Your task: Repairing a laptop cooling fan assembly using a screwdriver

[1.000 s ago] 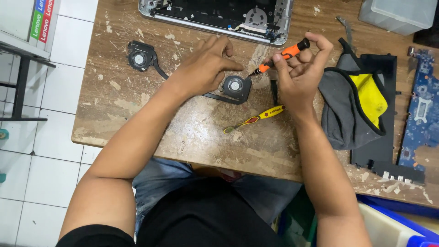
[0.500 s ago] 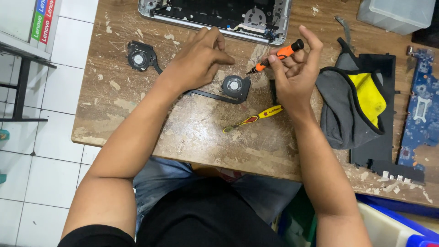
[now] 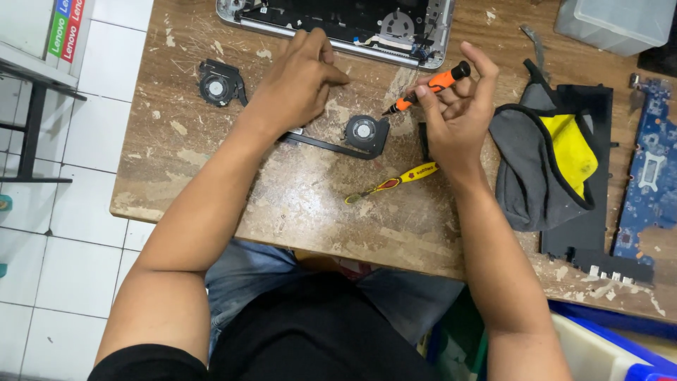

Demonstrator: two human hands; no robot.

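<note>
My right hand (image 3: 458, 116) grips an orange-and-black screwdriver (image 3: 427, 87), tip pointing left and down above the worn wooden table (image 3: 296, 204). My left hand (image 3: 296, 85) hovers with loosely curled fingers above the table, holding nothing I can see, just in front of an opened laptop base (image 3: 338, 25). A black cooling fan with a flat heat pipe (image 3: 363, 132) lies between my hands. A second black fan (image 3: 218, 86) rests to the left of my left hand. A small yellow-handled tool (image 3: 395, 180) lies near the table's front.
A grey and yellow pouch (image 3: 543, 152) lies on a black panel (image 3: 585, 233) at right, beside a blue circuit board (image 3: 652, 176). A clear plastic box (image 3: 617, 25) stands at the back right. Blue and white bins (image 3: 620, 346) sit below the table edge.
My left hand lifted off the fan with the heat pipe and moved up toward the laptop base. My right hand rose slightly with the screwdriver.
</note>
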